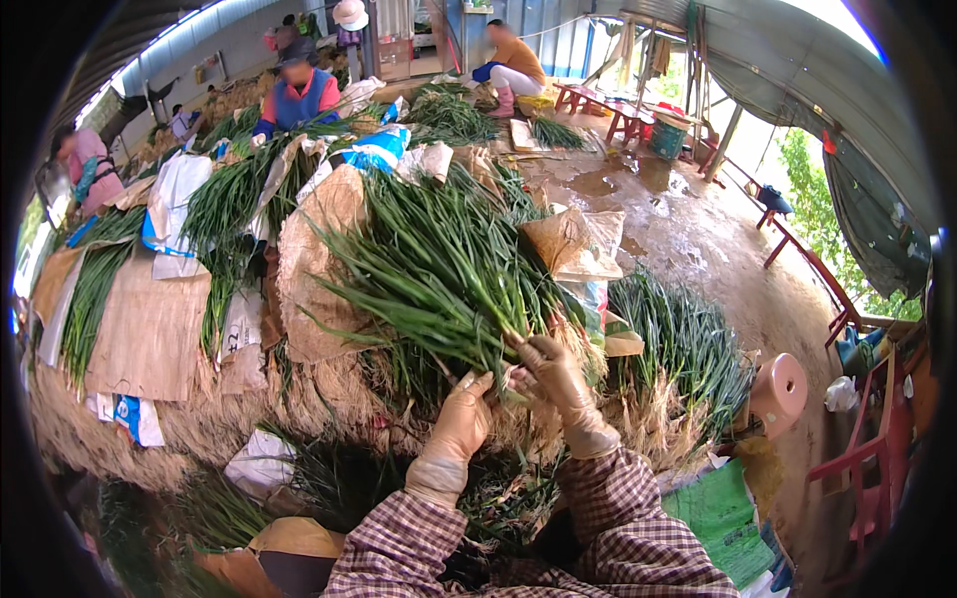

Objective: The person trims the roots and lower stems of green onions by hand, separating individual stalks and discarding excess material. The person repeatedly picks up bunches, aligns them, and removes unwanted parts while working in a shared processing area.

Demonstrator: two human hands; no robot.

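Observation:
My right hand (557,377), in a thin tan glove, grips a few scallions (505,314) near their pale lower ends. Their long green leaves fan away from me to the upper left. My left hand (457,418), gloved the same way, is close beside it with its thumb at the lower edge of the leaves. What its fingers hold is hidden. Beneath and beyond both hands lies a large heap of scallions (441,217). Stringy tan roots (329,404) line the heap's near side.
Sacking (321,261) covers parts of the heap. More scallions (673,336) stand at right, beside an upturned pink stool (777,395). A green sack (721,516) lies lower right. A red frame (860,456) stands beyond. Other people (299,101) work across the heap. The concrete floor (673,224) looks wet.

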